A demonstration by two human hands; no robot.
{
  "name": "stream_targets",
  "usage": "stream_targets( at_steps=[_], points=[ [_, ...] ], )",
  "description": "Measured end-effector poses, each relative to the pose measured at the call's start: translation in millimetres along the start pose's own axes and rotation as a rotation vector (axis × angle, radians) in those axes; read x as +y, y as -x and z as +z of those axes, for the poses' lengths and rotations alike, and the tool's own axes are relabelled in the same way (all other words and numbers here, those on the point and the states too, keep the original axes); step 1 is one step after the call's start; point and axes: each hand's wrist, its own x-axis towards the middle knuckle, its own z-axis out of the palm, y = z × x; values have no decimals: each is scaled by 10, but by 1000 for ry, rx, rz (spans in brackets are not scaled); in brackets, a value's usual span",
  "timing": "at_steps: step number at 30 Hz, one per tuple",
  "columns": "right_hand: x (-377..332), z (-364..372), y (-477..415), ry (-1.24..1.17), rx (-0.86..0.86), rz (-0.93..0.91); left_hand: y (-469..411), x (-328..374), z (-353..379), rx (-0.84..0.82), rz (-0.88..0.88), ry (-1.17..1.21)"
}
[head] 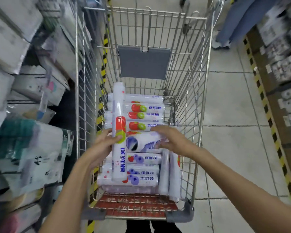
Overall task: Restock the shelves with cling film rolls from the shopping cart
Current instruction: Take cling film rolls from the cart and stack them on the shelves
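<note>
Left hand [104, 142] and right hand [171, 140]: both bare. Left forearm [71, 190] and right forearm [233, 179]: bare along the whole visible length, out to the frame edges. At the lower edge, between the arms: two legs in black trousers [138, 227], plain dark cloth, finer detail too blurred to tell

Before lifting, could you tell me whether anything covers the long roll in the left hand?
Nothing visible does: the long white, red-banded cling film roll lies topmost, gripped by the left hand; the right hand holds a blueberry-printed roll beside it; the metal wire cart is open above.
</note>
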Motion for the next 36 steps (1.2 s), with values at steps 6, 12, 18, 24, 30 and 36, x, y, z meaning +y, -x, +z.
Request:
stream_targets(
  at_steps=[6, 12, 18, 24, 30, 36],
  points=[
    [-950, -148, 241, -1171, 199, 129, 1048, 245, 74, 97, 192, 197],
    [-1663, 269, 639, -1442, -15, 266, 2159, -8, 244, 341, 353, 253],
    [-2376, 915, 1004, -1293, -263, 335, 3440, -627, 305, 597, 469, 469],
    [-3506, 1539, 1595, -1075, -530, 139, 4804, -1240, 231, 861, 583, 429],
    [-4684, 2289, 2400, -978, -712, -115, 6054, -1898, -7, 1035, 757, 487],
    [-5511, 2997, 3236, -1060, -782, -323, 7234, -2493, -279, 1121, 871, 307]
  ],
)
